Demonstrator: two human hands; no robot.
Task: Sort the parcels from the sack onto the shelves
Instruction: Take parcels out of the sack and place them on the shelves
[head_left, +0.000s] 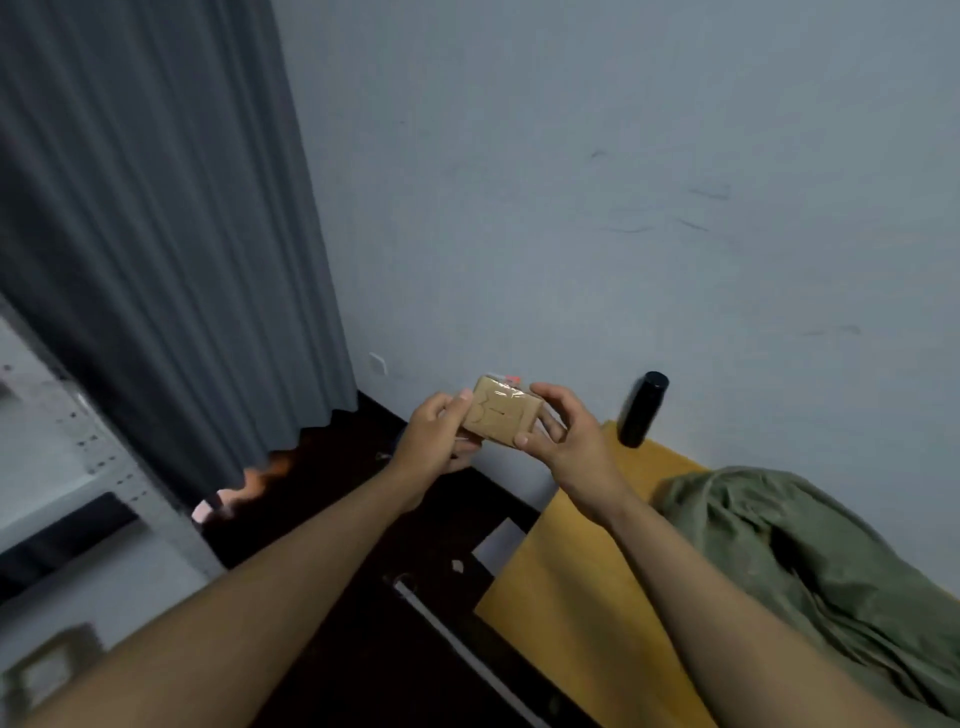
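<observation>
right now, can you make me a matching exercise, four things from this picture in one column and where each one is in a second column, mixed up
Things:
1. parcel
2. sack
3. bottle
4. curtain

Places:
A. hanging at the left, beside the wall
B. standing at the far end of the yellow table
C. held up between the left hand and the right hand
D. lying slumped on the yellow table at the right

Pairs: 1-C, 2-D, 3-B, 4-A
</observation>
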